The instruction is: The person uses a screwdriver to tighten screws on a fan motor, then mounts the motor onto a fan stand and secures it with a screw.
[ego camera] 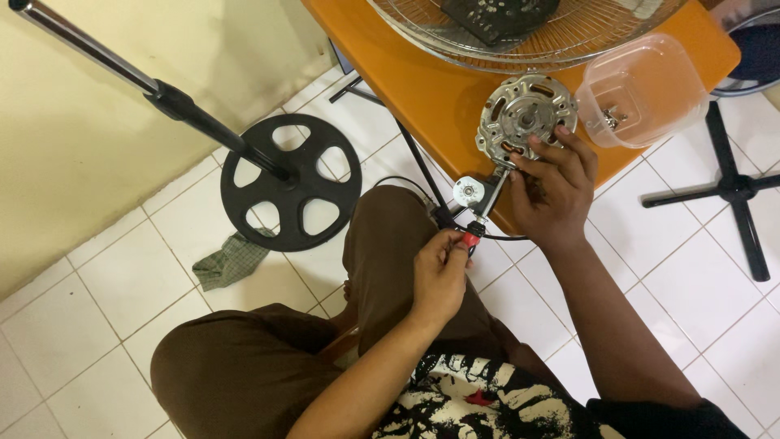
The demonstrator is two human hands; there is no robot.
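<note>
Here my left hand [439,272] pinches the red-handled screwdriver [474,232], its tip up toward the fan motor [524,118]. My right hand [552,189] grips that motor, which rests at the orange table [431,89] edge beside a clear plastic container [642,85].

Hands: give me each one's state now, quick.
Left hand: closed on a red-handled tool.
Right hand: gripping the metal fan motor at the orange table edge.
</note>
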